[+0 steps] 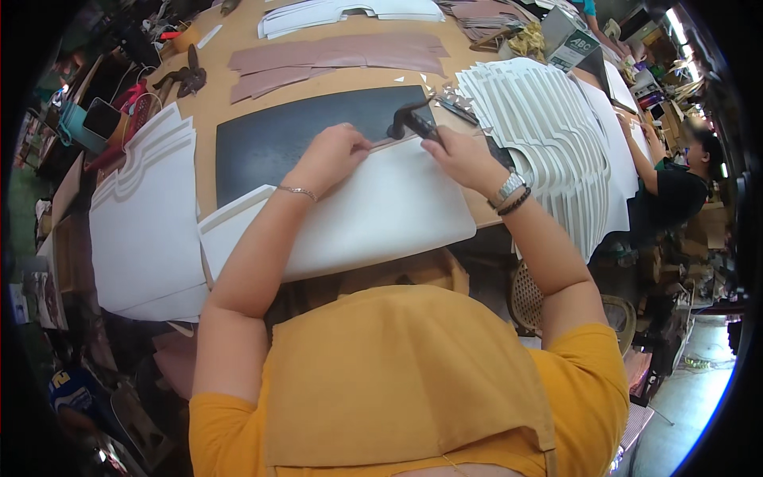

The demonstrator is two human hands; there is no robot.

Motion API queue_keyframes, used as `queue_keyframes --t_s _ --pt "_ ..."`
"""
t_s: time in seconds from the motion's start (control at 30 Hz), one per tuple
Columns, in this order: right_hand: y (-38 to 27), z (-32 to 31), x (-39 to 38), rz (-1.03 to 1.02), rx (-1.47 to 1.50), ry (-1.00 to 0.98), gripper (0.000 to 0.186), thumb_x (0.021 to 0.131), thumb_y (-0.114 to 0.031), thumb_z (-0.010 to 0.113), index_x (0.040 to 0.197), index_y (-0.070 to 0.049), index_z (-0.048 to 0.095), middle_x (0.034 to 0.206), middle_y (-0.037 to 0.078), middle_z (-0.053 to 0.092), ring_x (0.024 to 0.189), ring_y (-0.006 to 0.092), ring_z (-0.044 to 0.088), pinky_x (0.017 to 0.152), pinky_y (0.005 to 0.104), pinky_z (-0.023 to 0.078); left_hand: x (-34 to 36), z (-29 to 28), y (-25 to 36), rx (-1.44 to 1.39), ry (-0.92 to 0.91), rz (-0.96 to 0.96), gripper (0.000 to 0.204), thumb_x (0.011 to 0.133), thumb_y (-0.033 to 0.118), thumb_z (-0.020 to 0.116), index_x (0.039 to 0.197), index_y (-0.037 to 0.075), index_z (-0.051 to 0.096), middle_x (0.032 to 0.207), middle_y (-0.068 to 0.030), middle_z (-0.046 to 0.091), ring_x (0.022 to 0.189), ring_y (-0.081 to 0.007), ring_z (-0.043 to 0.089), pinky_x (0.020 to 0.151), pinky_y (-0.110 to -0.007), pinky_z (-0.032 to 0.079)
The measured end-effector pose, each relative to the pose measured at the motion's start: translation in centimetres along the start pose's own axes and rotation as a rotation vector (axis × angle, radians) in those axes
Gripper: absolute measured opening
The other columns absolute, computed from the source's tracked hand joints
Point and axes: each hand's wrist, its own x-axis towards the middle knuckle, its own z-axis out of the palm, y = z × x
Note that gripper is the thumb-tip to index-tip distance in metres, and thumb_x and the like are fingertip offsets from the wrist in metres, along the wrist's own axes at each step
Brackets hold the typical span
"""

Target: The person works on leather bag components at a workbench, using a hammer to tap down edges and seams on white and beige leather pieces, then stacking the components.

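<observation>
My left hand [334, 159] is closed at the far edge of a white sheet [373, 215], pinching a narrow folded edge strip [385, 145]. My right hand [457, 159] grips a black hammer [417, 123] with a curved head, held at that same edge just right of my left fingers. The sheet lies partly over a dark board [278, 135] on the wooden table [214, 87]. Small white scraps and some metal tools [455, 106] lie beside the board at the right.
Layered white pieces [143, 238] lie left, more [548, 151] right. Pink pieces [334, 56] and white sheets [350, 14] lie behind. A tin can [568, 44], dark metal tool [191, 75] and containers [95, 127] stand around. A co-worker [675, 183] works at right; another person [71, 393] is lower left.
</observation>
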Motion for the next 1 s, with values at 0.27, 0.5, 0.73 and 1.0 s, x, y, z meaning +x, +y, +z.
queue_keyframes --t_s 0.27,0.5,0.73,1.0 --pt "-1.0 0.1 0.8 -0.112 0.039 0.034 0.034 0.101 -0.034 0.055 0.099 -0.001 0.052 0.077 0.026 0.064 0.077 0.0465 0.061 0.068 0.0522 0.046 -1.0 -0.9 0.0 -0.054 0.017 -0.086 0.020 0.084 0.011 0.075 0.102 0.001 0.075 0.092 -0.0141 0.071 0.085 -0.0279 0.068 0.082 -0.035 0.054" --pt "-2.2 -0.1 0.9 -0.114 0.023 0.034 0.035 0.100 -0.033 0.056 0.098 0.001 0.051 0.077 0.026 0.063 0.077 0.0467 0.061 0.069 0.0522 0.046 -1.9 0.2 0.1 0.078 0.156 -0.077 0.018 0.084 0.016 0.075 0.097 0.004 0.075 0.093 -0.0135 0.071 0.086 -0.0294 0.068 0.080 -0.036 0.054" --pt "-2.7 0.4 1.4 -0.136 0.009 -0.057 0.035 0.101 -0.034 0.055 0.098 0.001 0.051 0.082 0.026 0.064 0.080 0.0455 0.061 0.071 0.0515 0.046 -3.8 2.5 -0.8 0.428 0.263 0.160 0.022 0.088 0.024 0.070 0.102 0.007 0.074 0.103 -0.0106 0.070 0.093 -0.0300 0.067 0.082 -0.041 0.055" --pt "-2.7 1.3 2.0 -0.202 -0.010 -0.126 0.032 0.101 -0.031 0.056 0.099 0.000 0.051 0.082 0.026 0.063 0.078 0.0450 0.060 0.070 0.0500 0.046 -10.0 2.3 1.5 0.366 0.451 -0.028 0.038 0.086 0.035 0.073 0.109 0.005 0.071 0.112 -0.0102 0.065 0.105 -0.0305 0.061 0.087 -0.044 0.047"
